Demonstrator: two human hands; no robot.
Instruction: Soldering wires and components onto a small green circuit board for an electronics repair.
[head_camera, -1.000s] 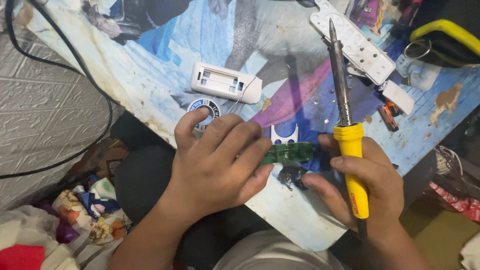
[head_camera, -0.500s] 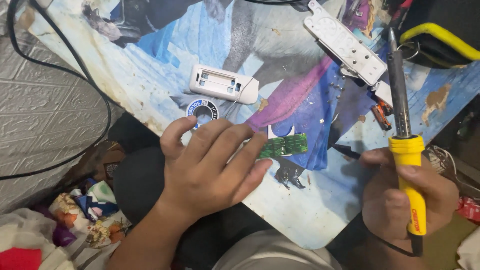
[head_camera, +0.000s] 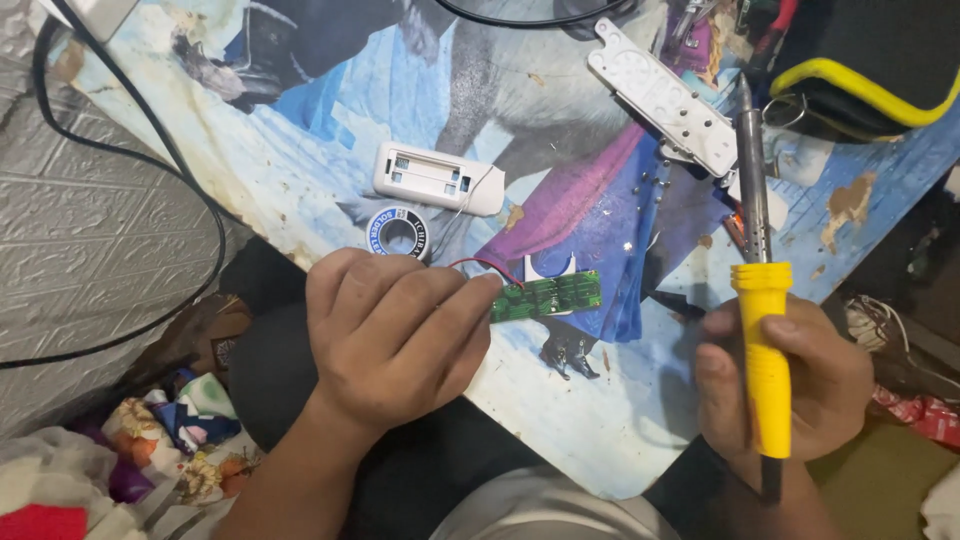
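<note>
Black cable (head_camera: 150, 200): loops along the far left, off the table edge.
Cloth heap (head_camera: 150, 440): bottom left, below the table.
Table (head_camera: 300, 160): printed cover, picture scene, worn patches.
Solder reel (head_camera: 398, 232): small, flat on the table, just above the left hand.
White case (head_camera: 437, 178): open battery bay up, lying beyond the reel.
Left hand (head_camera: 395, 335): palm down, fingers curled, tips pinching the left end of the board; the grip point itself is hidden under the fingers.
Board (head_camera: 548, 297): green, narrow, flat on the table near its front edge; thin red wire (head_camera: 490, 266) arcs off its left end.
White shell (head_camera: 665, 97): long, perforated, upper middle.
Iron (head_camera: 760, 300): yellow handle, tip up.
Right hand (head_camera: 790, 385): clenched round the iron's handle, off the table's right corner.
Change: a second ago the iron sat right beside the board; now it is drawn well clear to the right, the board exposed and pinned by the left hand alone.
Black-and-yellow bag (head_camera: 870, 60): top right corner.
</note>
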